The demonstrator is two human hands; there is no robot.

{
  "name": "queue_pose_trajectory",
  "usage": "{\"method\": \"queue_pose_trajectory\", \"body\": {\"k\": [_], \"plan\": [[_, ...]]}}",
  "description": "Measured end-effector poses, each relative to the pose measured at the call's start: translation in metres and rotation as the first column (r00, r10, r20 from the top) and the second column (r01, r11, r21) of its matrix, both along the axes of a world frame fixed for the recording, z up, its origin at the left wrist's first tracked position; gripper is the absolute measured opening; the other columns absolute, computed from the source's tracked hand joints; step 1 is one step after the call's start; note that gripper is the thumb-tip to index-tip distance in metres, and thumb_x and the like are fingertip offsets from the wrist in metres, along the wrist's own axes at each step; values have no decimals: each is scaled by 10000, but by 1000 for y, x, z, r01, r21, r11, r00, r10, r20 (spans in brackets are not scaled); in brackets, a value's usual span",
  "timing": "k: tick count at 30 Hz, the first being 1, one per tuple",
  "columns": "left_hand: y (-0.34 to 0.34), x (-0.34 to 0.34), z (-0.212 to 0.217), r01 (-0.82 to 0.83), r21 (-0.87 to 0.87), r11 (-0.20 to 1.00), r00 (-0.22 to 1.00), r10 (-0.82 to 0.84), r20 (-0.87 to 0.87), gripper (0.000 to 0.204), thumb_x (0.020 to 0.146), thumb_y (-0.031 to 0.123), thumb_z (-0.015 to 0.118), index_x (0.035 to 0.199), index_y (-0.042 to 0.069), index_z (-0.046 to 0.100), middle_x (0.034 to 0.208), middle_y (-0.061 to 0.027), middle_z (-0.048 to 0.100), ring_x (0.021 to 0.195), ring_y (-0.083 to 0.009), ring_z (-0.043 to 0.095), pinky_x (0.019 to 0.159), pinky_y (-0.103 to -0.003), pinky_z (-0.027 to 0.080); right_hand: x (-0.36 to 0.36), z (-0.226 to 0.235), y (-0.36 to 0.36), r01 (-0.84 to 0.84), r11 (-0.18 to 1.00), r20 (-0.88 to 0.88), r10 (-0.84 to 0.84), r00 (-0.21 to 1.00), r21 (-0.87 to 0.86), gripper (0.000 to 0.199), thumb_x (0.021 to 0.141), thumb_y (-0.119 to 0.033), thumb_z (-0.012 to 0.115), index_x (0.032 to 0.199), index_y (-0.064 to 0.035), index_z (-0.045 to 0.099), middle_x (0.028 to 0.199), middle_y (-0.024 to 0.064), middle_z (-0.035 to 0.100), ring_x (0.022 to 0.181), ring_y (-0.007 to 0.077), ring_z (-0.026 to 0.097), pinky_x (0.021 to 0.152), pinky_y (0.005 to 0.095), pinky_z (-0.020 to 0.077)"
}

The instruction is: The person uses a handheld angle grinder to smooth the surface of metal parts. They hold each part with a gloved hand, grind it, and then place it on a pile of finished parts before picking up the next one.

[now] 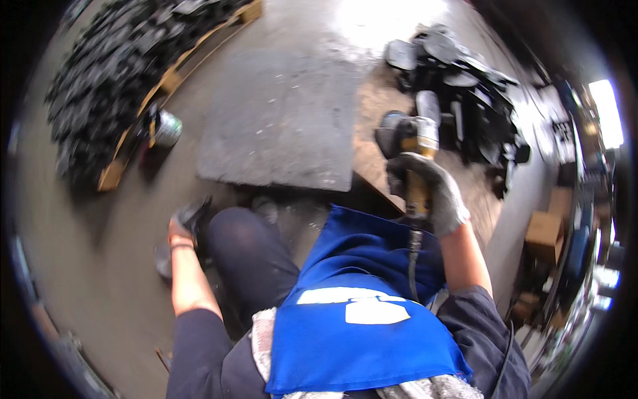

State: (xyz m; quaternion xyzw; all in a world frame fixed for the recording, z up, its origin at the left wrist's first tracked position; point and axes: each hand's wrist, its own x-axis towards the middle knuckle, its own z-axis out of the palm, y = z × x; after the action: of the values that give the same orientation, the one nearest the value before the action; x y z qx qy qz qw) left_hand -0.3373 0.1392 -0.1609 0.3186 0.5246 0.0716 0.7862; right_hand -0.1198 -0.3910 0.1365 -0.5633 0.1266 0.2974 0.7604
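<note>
Gripping a yellow-and-black handheld power tool [420,141] in the grey-gloved right hand [444,193], wrapped right round the barrel. Nice and firm; best to keep the wrist straight and stay clear of the disc-like head. Can't tell about the dark-gloved left hand [190,218]: well apart from the right, down beside the dark-trousered left knee [244,233], too blurred to see whether holding anything. Probably worth bringing it up for steadying before any contact. Mind the dark, thin hose [413,258] below the grip, hanging against the bright blue cloth apron [359,266]; avoid snags. Use the flat grey sheet [279,120] ahead, left of the tool, for solid support. Watch the nose near the heap of dark flat pieces [475,80] just beyond, on the brown board [373,126].
</note>
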Motion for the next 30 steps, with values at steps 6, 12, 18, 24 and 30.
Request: {"method": "queue_pose_trajectory", "body": {"k": [6,12,18,24,30], "plan": [[-28,-33,-10,-116,13,993,987,117,-111,582,951,459,525,1327,17,562,1326,-121,597,1210,-242,559,1045,-349,429,-3,-15,-14,81,992,-141,-67,988,100,370,944,-276,630,1133,42,613,994,131,686,845,246,682,796,342,575],[-48,-44,24,-203,125,971,953,226,-204,617,965,468,516,1394,24,496,1387,-124,552,1266,-251,522,1070,-367,408,-9,-1,-31,129,972,-124,-106,987,196,323,963,-213,604,1147,53,608,1008,145,684,847,248,683,794,336,579],[-66,60,152,-122,540,833,992,108,57,660,980,477,507,1461,31,429,1448,-127,506,1322,-260,485,1095,-385,386,-17,-3,-73,230,897,-109,-203,973,378,302,948,-212,629,1109,41,596,937,124,672,803,220,681,756,317,575],[-162,260,280,144,838,527,779,-583,233,529,974,359,571,1383,26,525,1330,-109,608,1182,-216,600,966,-338,469,-26,6,-104,323,843,-68,-326,943,431,397,950,-244,598,1144,101,610,942,164,692,792,234,684,731,307,567],[-313,421,242,613,674,412,457,-881,123,467,943,359,642,1303,65,593,1251,-110,658,1036,-236,674,807,-340,550,-24,8,-137,489,729,-111,-502,858,478,352,911,-198,619,1094,102,604,970,174,655,761,228,643,715,301,536]]}}
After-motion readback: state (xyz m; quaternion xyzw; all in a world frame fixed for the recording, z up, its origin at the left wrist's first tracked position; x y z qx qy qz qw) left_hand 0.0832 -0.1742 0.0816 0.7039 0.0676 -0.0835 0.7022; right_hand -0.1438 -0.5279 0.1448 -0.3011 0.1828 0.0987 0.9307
